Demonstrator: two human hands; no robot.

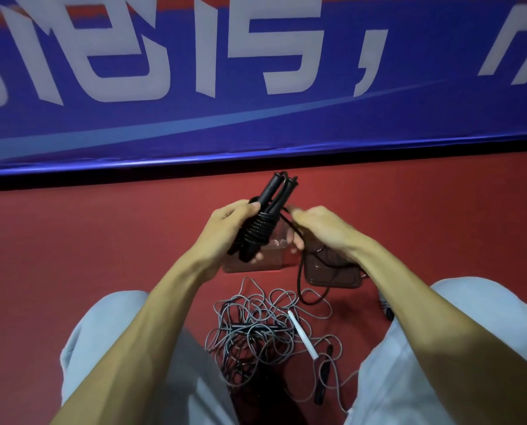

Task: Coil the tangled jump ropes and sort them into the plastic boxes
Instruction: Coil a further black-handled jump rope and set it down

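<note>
Left hand (pixel 234 222): grip clenched round black jump rope handles (pixel 274 194), long axis tilting up and away from grip. Right hand (pixel 320 225), just right of it, nearer to loose rope tail (pixel 299 271), seems to pinch it. Tail trails below grip to floor. Next wrap likely right hand's. Clear plastic box (pixel 274 262) directly beneath.

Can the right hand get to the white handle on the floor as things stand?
Probably not yet: the right hand holds the black cord wound on the black handles. The white handle itself lies uncovered atop the grey tangle, so once freed, likely yes.
</note>
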